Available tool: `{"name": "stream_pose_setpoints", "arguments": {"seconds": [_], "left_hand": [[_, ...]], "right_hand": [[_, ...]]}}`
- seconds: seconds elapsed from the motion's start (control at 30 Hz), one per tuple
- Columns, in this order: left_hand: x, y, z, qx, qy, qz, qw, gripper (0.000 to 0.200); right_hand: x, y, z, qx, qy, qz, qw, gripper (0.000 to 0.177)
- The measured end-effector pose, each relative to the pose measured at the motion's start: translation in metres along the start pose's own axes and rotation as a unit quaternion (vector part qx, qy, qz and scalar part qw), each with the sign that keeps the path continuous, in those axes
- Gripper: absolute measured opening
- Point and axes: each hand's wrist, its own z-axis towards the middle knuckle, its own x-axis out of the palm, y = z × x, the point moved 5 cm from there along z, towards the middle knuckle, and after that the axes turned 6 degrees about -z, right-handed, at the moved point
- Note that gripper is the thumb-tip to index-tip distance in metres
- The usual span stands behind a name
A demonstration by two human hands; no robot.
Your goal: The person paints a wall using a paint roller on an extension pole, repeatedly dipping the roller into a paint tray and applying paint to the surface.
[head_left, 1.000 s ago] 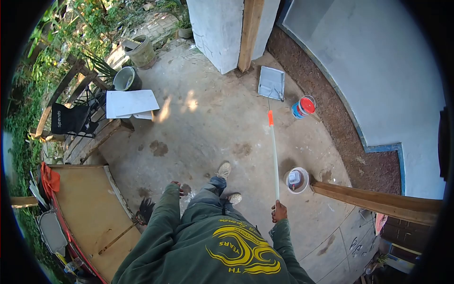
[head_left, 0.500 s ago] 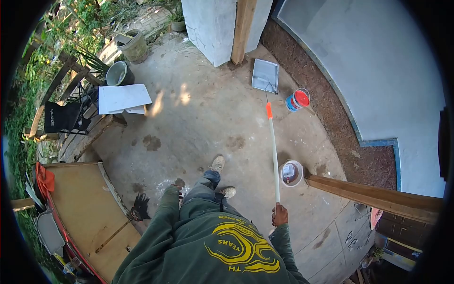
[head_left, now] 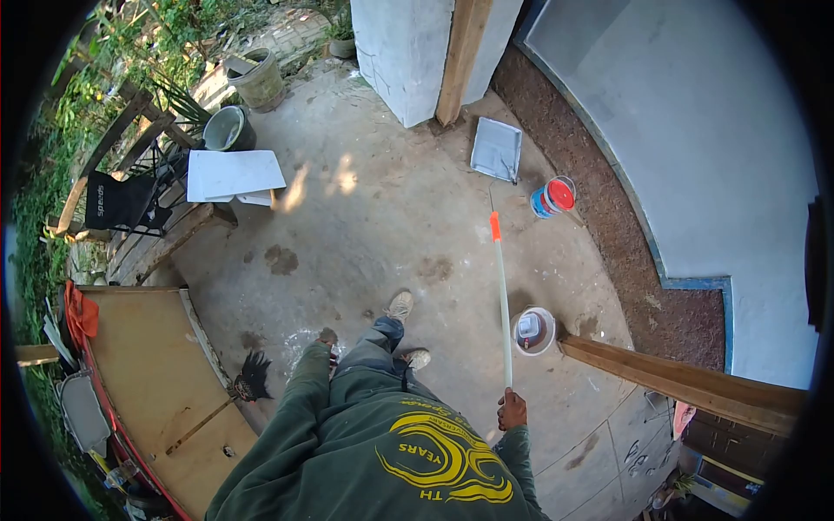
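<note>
A long pale pole (head_left: 506,304) with an orange end runs forward from my right hand (head_left: 512,410), whose fingers are wrapped round its near end. A thin metal rod at its far end reaches close to the grey paint tray (head_left: 496,149) on the floor. My left hand (head_left: 329,348) hangs low beside my left leg, small and partly hidden by the sleeve; its fingers cannot be made out. To the right of the pole stands a white bucket (head_left: 543,333) with a small container inside. A blue bucket with a red lid (head_left: 560,194) is near the tray.
A wooden post (head_left: 686,375) slants in at the right. White boards (head_left: 233,174) rest on a bench at the left, near a black folding chair (head_left: 126,204) and a green bucket (head_left: 229,130). A wooden panel (head_left: 148,373) is at the lower left. A pillar (head_left: 404,61) stands ahead.
My right hand and the pole have moved slightly down in view, and the orange end is farther from the tray. The surroundings have shifted a little as the camera turned.
</note>
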Motion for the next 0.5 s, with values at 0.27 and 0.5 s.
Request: {"name": "stream_pose_setpoints", "arguments": {"seconds": [0.27, 0.5], "left_hand": [[0.001, -0.03, -0.027, 0.002, 0.017, -0.014, 1.0, 0.037], [0.007, -0.043, -0.021, 0.019, -0.008, -0.041, 0.999, 0.029]], "right_hand": [[0.022, 0.067, 0.085, 0.003, 0.016, 0.018, 1.0, 0.045], [0.021, 0.015, 0.044, 0.011, 0.006, 0.006, 1.0, 0.043]]}}
